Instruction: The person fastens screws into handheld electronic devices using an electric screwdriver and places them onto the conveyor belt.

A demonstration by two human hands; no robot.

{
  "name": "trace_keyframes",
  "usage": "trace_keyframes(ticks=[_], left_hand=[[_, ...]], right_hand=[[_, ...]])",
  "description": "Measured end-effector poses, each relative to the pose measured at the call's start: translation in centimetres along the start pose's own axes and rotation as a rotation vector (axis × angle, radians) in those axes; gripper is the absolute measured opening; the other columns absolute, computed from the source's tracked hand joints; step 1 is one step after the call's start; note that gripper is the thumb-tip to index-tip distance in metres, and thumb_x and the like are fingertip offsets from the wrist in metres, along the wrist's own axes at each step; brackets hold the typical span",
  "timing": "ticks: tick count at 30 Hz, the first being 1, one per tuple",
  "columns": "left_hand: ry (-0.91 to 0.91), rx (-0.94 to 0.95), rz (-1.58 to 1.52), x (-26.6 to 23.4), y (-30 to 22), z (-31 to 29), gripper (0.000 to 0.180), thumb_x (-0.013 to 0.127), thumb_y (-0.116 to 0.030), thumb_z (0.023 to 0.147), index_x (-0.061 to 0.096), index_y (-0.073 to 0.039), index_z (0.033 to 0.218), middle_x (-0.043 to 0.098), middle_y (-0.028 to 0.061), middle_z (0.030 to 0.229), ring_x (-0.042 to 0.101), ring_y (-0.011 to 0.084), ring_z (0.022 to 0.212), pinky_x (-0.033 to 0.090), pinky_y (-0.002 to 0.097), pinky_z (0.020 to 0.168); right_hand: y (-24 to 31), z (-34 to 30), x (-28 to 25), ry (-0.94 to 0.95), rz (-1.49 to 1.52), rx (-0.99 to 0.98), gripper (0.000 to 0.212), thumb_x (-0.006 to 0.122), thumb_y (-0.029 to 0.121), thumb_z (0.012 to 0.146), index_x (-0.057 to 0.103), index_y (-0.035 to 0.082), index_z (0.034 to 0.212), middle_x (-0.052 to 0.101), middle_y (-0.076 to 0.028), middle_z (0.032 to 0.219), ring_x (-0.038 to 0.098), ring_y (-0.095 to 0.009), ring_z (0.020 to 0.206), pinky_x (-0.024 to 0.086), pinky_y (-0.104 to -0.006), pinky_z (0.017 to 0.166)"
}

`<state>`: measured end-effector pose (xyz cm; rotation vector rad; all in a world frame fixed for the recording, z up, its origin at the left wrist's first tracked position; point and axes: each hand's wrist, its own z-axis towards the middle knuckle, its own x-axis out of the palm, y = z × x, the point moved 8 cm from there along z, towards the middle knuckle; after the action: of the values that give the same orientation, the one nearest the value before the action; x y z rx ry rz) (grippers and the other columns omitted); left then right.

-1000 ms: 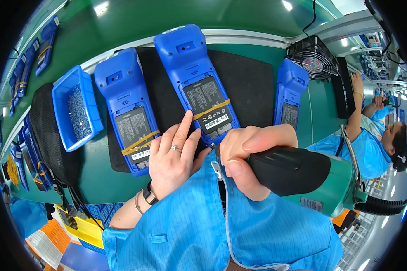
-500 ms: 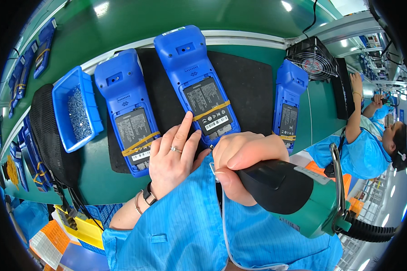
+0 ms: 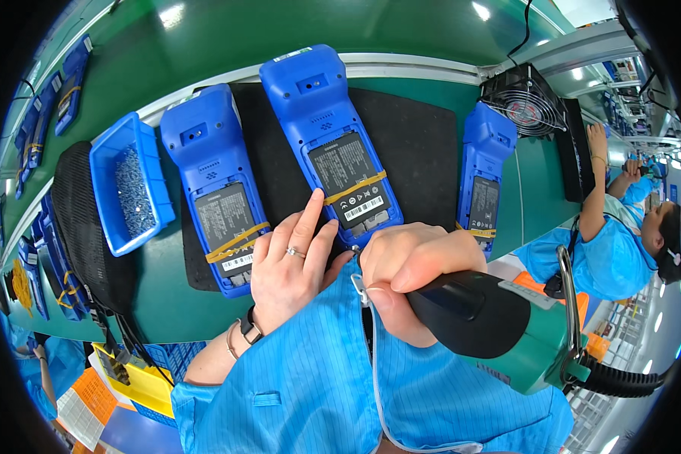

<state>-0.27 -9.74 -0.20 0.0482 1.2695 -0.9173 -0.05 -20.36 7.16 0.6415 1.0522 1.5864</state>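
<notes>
Ahead of me, a blue handheld terminal (image 3: 307,83) lies back up on a black mat (image 3: 420,129). Its black battery (image 3: 344,163) is exposed, with a tan rubber band (image 3: 356,188) across it. My left hand (image 3: 289,261) holds nothing; its outstretched fingertips rest at the terminal's lower left edge. My right hand (image 3: 412,268) is wrapped round a black and green electric screwdriver (image 3: 473,314), pointed at the terminal's bottom end. My fist hides the tool's tip. Left of the hands lies a second blue terminal (image 3: 208,140), banded likewise; a third blue terminal (image 3: 488,132) is at the right.
A blue bin (image 3: 159,200) of small screws stands at the left, beside a black mesh bag (image 3: 83,219). More blue terminals (image 3: 72,83) lie at the far left. A fan (image 3: 526,106) sits at the back right. A co-worker (image 3: 613,234) in blue works at the right.
My right hand and the screwdriver have shifted very slightly to the right. The left hand stays on the middle terminal. An arm of another person now shows at the lower left edge.
</notes>
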Motion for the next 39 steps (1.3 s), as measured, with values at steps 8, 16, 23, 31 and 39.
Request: trace_keyframes(ticks=[8,16,23,31,39], left_hand=[[0.013,-0.007,-0.012,0.1,0.0,0.1,0.035,0.076,-0.023,0.074,0.066,-0.005,0.102,0.057,0.0152,0.132,0.062,0.0243,0.099,0.046,0.0328,0.075],[0.010,-0.012,-0.009,0.2,0.0,-0.1,0.036,0.076,-0.024,0.074,0.066,-0.005,0.103,0.057,0.0151,0.133,0.062,0.0244,0.099,0.046,0.0329,0.076],[0.017,-0.004,-0.002,0.2,0.0,0.0,0.037,0.076,-0.025,0.075,0.066,-0.005,0.103,0.057,0.0156,0.133,0.062,0.0242,0.099,0.046,0.0329,0.076],[-0.003,-0.005,0.010,0.3,0.1,-0.1,0.037,0.076,-0.028,0.076,0.066,-0.005,0.103,0.057,0.0157,0.133,0.062,0.0238,0.099,0.046,0.0323,0.076],[-0.013,-0.005,0.017,0.4,0.0,-0.1,0.038,0.077,-0.028,0.075,0.066,-0.005,0.103,0.057,0.0154,0.133,0.062,0.0239,0.099,0.046,0.0327,0.076]], right_hand=[[-0.2,-0.7,-0.6,-0.151,-0.031,0.035,0.033,0.062,-0.012,0.078,0.045,0.005,0.101,0.056,-0.007,0.071,0.053,-0.016,0.055,0.045,-0.0309,0.052],[-0.4,-1.0,-0.7,-0.201,-0.014,0.052,0.033,0.061,-0.013,0.079,0.044,0.005,0.101,0.056,-0.007,0.071,0.051,-0.014,0.055,0.045,-0.0300,0.053],[-0.9,-2.1,-2.0,-0.468,0.055,0.127,0.025,0.072,-0.010,0.071,0.059,0.003,0.088,0.060,-0.008,0.078,0.062,-0.013,0.066,0.050,-0.0240,0.060],[0.1,-0.9,-2.7,-0.361,0.134,-0.009,0.031,0.057,-0.012,0.081,0.043,0.003,0.105,0.056,-0.008,0.074,0.054,-0.012,0.057,0.044,-0.0255,0.056],[-0.1,-1.3,-3.5,-0.256,-0.008,0.048,0.034,0.052,-0.010,0.085,0.041,0.008,0.112,0.054,-0.005,0.074,0.054,-0.013,0.056,0.043,-0.0276,0.056]])
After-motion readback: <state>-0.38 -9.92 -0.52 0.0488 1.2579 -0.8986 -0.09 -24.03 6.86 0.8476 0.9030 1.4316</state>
